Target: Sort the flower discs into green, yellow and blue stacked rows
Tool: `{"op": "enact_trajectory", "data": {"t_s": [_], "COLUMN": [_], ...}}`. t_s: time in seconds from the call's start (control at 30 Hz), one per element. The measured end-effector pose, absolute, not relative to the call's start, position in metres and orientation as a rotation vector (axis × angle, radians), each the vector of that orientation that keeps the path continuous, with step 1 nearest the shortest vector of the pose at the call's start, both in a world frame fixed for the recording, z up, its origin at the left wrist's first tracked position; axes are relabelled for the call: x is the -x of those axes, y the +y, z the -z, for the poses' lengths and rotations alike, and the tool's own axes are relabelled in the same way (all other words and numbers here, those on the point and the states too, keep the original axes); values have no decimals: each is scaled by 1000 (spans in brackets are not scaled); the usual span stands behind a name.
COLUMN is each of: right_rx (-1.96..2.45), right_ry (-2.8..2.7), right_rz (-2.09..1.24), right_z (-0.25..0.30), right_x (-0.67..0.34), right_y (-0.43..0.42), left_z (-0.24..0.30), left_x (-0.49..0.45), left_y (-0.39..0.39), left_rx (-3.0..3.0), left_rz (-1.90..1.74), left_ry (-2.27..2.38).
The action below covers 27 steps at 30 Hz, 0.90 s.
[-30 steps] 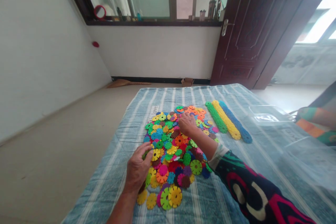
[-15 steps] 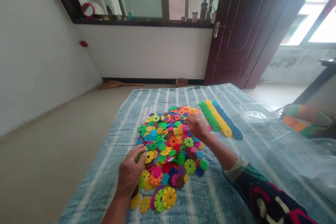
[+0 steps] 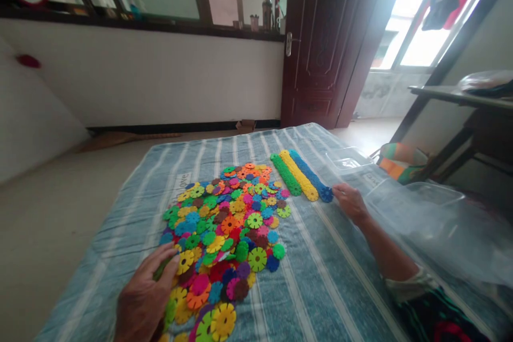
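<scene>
A heap of colourful plastic snowflake discs (image 3: pixel 230 224) spreads over the striped cloth. To its right lie three rows of overlapping discs: a green row (image 3: pixel 285 173), a yellow row (image 3: pixel 298 175) and a blue row (image 3: pixel 310 173). My right hand (image 3: pixel 351 203) is at the near end of the blue row, its fingertips pinching a dark blue snowflake disc (image 3: pixel 326 194). At the heap's left edge my left hand (image 3: pixel 146 291) is curled, with something olive green (image 3: pixel 161 269) between thumb and fingers, partly hidden.
The bed-like surface carries a blue striped cloth (image 3: pixel 304 256). On the right are a clear plastic lid or tray (image 3: pixel 348 160) and a clear plastic container (image 3: pixel 417 197). A printed label (image 3: pixel 182 180) lies behind the heap. A dark red door (image 3: pixel 320 43) stands beyond.
My right hand has moved from the top of the heap rightward to the blue row's near end, with a dark blue disc. My left hand stays by the heap. The view has turned right.
</scene>
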State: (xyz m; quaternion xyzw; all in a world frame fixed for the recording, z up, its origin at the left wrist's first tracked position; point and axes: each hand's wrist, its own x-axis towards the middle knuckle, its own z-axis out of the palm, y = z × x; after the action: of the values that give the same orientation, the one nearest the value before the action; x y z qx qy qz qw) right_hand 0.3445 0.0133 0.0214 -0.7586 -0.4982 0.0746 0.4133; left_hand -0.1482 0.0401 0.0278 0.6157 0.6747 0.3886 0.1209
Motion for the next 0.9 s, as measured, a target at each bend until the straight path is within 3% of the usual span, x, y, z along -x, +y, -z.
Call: {"op": "enact_trajectory", "data": {"t_s": [0.47, 0.9], "right_rx": [2238, 2452], "right_ry": [-1467, -1615], "right_rz": [71, 95], "right_z": [-16, -27], "right_x": [-339, -321], "right_y": [8, -11], "left_z": [-18, -17], "left_x": [153, 155], "left_y": [44, 43], "left_rx": [-1861, -1871], "left_rz": [-1217, -1207], "left_ry": [1926, 1916]}}
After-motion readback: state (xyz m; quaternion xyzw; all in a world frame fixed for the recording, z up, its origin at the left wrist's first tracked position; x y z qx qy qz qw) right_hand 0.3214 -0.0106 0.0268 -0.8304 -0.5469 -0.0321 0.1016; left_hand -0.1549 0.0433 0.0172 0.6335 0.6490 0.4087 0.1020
